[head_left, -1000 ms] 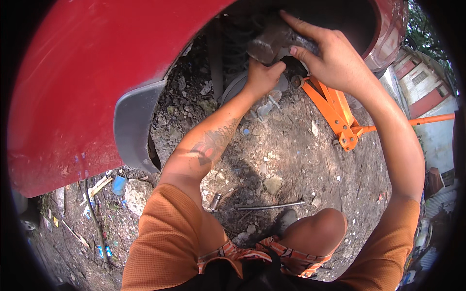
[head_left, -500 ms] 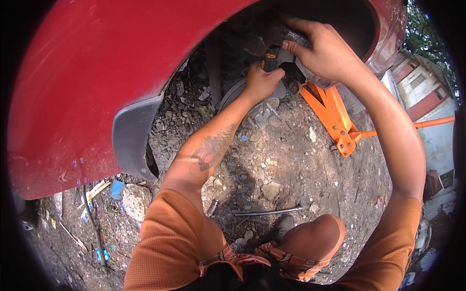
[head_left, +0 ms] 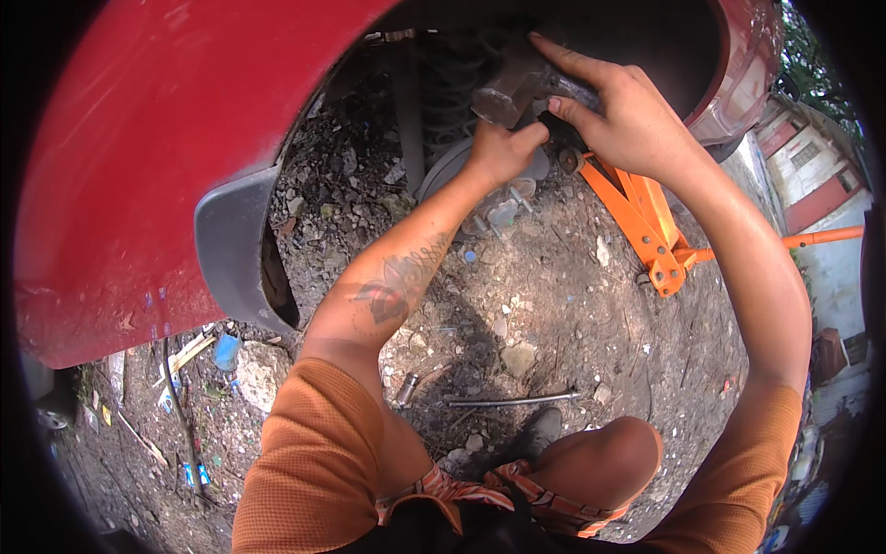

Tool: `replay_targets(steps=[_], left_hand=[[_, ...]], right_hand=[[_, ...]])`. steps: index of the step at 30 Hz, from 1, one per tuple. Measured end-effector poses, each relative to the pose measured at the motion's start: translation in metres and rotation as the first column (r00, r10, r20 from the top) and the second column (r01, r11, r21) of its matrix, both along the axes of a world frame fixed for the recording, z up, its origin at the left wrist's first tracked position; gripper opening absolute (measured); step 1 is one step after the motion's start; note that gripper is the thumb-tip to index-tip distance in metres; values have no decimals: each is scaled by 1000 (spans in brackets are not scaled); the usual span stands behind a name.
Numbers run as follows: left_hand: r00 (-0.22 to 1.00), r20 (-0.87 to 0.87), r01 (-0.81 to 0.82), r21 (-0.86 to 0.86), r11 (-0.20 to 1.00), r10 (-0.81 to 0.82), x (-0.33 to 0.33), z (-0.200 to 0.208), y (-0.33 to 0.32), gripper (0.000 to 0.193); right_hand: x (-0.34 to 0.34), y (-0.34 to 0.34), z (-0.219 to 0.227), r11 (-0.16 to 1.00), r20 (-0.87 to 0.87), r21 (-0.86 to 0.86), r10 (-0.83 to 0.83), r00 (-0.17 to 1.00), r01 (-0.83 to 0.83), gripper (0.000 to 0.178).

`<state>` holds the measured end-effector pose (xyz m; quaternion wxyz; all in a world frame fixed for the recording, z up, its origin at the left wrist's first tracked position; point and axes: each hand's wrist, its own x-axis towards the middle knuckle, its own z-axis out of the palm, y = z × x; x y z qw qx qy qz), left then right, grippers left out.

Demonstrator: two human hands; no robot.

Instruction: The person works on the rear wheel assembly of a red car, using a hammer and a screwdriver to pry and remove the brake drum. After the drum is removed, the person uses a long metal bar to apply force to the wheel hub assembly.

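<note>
Head view looks down past the person's knees into the open wheel arch of a red car [head_left: 166, 157], where both hands meet at the top centre of the frame. The wheel is off, so the hub [head_left: 448, 171] and the strut with its coil spring [head_left: 443, 78] stand exposed, and that seems to be why the hands can reach in so deep. An orange jack [head_left: 637, 208] stands at the upper right, just beside the hub, its frame angled up under the car, apparently carrying the weight while the corner hangs free.

The right hand [head_left: 623, 120] comes in from the right edge, arm nearly straight, and lies over a grey metal block [head_left: 508, 88], perhaps a caliper or a hammer head; I cannot tell which. Its index finger stretches along the top of the block and the other fingers curl around the part behind it, so the grip looks firm. The left hand [head_left: 503, 148] rises from lower centre along a tattooed forearm, wrist bent upward, fingers closed in a narrow fist just beneath the block; what it grips is hidden by its own knuckles.

On the stony ground [head_left: 554, 305] at lower centre lie a thin metal rod [head_left: 512, 400] and a small socket [head_left: 406, 388], well apart from the hands.
</note>
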<state>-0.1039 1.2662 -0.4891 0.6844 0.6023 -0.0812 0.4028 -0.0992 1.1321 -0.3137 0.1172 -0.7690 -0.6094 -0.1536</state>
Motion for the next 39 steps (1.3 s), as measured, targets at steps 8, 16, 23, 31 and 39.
replay_targets(steps=[8, 16, 23, 31, 39], left_hand=[[968, 30, 249, -252, 935, -250, -8, 8, -5, 23], [996, -15, 88, -66, 994, -89, -2, 2, -4, 31], [984, 146, 111, -48, 993, -103, -6, 12, -11, 18], [997, 25, 72, -39, 997, -71, -6, 6, -9, 39], [998, 12, -61, 266, 962, 60, -14, -8, 5, 36]], right_hand=[[3, -4, -4, 999, 5, 31, 11, 1000, -11, 57], [1, -4, -6, 1000, 21, 28, -15, 1000, 14, 58], [-2, -9, -2, 998, -13, 70, 10, 1000, -9, 58], [-2, -12, -4, 999, -21, 53, -5, 1000, 7, 58], [-11, -12, -8, 998, -32, 54, 18, 999, -16, 58]])
